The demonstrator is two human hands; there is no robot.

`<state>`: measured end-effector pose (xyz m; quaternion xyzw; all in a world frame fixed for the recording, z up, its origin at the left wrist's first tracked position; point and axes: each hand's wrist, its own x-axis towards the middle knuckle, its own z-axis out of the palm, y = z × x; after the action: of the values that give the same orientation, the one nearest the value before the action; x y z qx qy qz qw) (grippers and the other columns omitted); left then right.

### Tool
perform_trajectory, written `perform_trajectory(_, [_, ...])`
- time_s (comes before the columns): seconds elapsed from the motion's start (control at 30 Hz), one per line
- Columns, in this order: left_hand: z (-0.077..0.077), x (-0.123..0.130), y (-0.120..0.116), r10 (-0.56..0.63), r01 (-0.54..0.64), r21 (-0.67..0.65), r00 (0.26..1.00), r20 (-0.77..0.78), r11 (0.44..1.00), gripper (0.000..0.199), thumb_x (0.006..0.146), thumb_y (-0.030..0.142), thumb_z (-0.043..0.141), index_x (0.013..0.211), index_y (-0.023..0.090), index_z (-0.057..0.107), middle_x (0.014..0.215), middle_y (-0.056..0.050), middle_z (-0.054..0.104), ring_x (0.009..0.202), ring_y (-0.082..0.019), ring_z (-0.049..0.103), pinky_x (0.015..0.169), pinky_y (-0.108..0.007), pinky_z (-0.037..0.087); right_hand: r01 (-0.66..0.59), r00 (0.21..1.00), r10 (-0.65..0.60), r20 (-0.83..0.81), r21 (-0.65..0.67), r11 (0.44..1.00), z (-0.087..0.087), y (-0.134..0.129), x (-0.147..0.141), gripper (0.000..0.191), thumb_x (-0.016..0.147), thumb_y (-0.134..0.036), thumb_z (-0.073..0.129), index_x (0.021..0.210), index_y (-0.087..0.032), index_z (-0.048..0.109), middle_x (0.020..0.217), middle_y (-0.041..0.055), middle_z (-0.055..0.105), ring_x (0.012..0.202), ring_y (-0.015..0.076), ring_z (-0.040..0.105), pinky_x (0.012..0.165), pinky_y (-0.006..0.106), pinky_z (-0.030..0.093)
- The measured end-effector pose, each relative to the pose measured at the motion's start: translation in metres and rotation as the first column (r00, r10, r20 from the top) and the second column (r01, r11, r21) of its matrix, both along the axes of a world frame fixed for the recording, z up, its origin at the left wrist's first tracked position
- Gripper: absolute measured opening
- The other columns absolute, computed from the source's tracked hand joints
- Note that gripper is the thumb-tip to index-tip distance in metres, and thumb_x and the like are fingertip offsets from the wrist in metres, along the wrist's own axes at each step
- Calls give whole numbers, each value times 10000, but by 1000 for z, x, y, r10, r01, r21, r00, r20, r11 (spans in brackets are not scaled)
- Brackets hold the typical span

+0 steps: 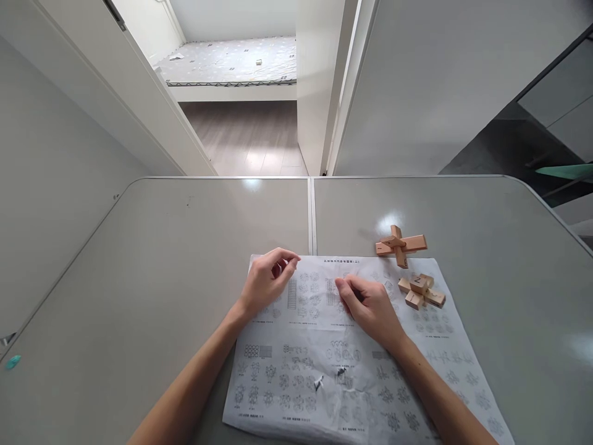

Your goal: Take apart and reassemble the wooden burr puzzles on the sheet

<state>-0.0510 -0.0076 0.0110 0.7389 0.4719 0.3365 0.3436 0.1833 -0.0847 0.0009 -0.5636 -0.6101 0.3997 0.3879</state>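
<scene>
A large creased instruction sheet [324, 334] printed with rows of small assembly diagrams lies under both forearms. My left hand [267, 279] rests at its upper left edge, fingers curled in toward the thumb, with nothing visible in them. Over the middle of the sheet, my right hand [373, 307] is loosely closed, also with no object showing. To its right, on the paper, sits a wooden interlocking puzzle [422, 290] of light blocks with marks on them. Beyond it, a reddish wooden cross-shaped puzzle [399, 245] stands at the sheet's top edge. Neither hand touches the puzzles.
The grey table [222, 216] has a seam running down its middle and a raised rim. Two small holes or tears [319, 383] show in the sheet. A teal scrap [13, 362] lies at far left. Past the table, a doorway leads to a bed [231, 59].
</scene>
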Motion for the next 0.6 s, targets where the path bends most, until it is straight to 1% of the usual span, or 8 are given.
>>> perform_trajectory(0.4, [0, 0, -1, 4, -4, 6, 1000, -6, 1000, 209, 1033, 323, 603, 948, 198, 746, 780, -5, 715, 616, -108, 552, 579, -241, 445, -2, 1000, 2, 3, 8, 1000, 2, 0, -1, 558, 1099, -536, 466, 623, -247, 427, 512, -38, 458, 475, 131, 405, 505, 283, 358])
perform_trajectory(0.6, [1, 0, -1, -2, 3, 4, 1000, -9, 1000, 209, 1035, 317, 604, 953, 194, 751, 790, -11, 721, 626, -109, 559, 584, -239, 443, -2, 1000, 1, 5, 4, 1000, 3, 0, -1, 544, 1099, -507, 475, 623, -250, 418, 509, -40, 457, 473, 132, 400, 499, 283, 355])
